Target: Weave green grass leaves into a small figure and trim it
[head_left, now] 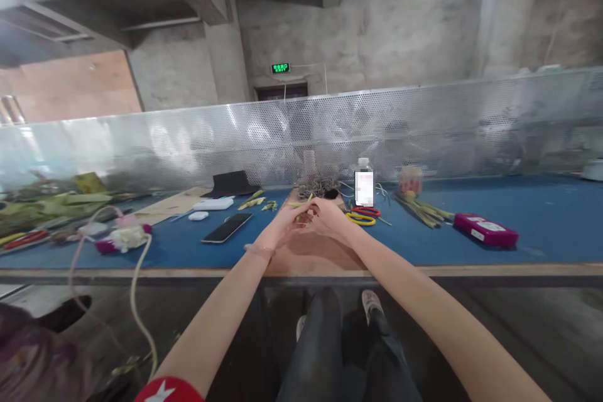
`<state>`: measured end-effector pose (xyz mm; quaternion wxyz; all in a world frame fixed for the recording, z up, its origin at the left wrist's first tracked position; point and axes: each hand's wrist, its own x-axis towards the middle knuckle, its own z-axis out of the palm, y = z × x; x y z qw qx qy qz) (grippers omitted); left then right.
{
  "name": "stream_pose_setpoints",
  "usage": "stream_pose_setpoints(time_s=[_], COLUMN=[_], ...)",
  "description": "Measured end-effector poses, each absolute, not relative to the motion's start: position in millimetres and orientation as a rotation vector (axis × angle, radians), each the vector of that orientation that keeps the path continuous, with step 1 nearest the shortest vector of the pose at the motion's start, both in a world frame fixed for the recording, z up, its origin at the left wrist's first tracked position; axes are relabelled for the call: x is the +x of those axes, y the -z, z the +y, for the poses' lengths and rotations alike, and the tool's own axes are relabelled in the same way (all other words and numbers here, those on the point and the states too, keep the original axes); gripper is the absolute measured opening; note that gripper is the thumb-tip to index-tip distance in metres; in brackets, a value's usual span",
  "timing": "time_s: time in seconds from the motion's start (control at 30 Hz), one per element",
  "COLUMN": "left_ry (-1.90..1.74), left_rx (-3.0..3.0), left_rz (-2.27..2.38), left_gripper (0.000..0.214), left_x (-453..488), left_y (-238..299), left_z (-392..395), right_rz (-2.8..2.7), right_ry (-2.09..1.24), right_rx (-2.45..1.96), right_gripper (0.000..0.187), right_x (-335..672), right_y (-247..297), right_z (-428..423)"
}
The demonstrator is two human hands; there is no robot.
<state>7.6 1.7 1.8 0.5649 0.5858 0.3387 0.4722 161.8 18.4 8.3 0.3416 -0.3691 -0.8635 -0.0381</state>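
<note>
My left hand (284,225) and my right hand (330,218) meet over a brown board (320,259) at the table's front. Their bent fingertips come together on a thin yellow-green strip (296,204), part of which sticks out to the left. The fingers hide most of it, so its full shape cannot be made out. Just beyond the hands lies a heap of grey, twisted cord-like material (319,186) with a small black object (332,193) beside it. To the right of my right hand rest yellow-handled scissors (362,220) and a red-handled pair (367,210).
Left on the blue table (541,207) lie a phone (227,228), a white case (198,216), a power strip (125,240) with hanging cables and green leaves (51,207). Right are a bottle (363,185), green stalks (424,208) and a purple box (485,230). A perforated metal screen (264,132) stands behind.
</note>
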Motion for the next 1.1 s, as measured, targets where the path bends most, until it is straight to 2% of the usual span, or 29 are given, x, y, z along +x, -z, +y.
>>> stream_pose_setpoints(time_s=[0.4, 0.7, 1.1], left_ry=[-1.308, -1.344, -1.352], left_rx=[1.563, 1.608, 1.669], left_rz=[0.963, 0.966, 0.949], left_gripper=[0.037, 0.029, 0.025], left_x=[12.2, 8.5, 5.6], left_y=[-5.3, 4.9, 7.0], left_z=[-1.9, 12.6, 14.9], right_rz=[-2.357, -2.349, -2.366], right_ry=[0.409, 0.784, 0.823], right_rx=[-1.101, -0.96, -0.92], right_gripper=[0.019, 0.021, 0.024], right_x=[165.8, 167.7, 170.7], right_y=[-5.8, -14.1, -15.8], right_z=[20.6, 5.0, 6.0])
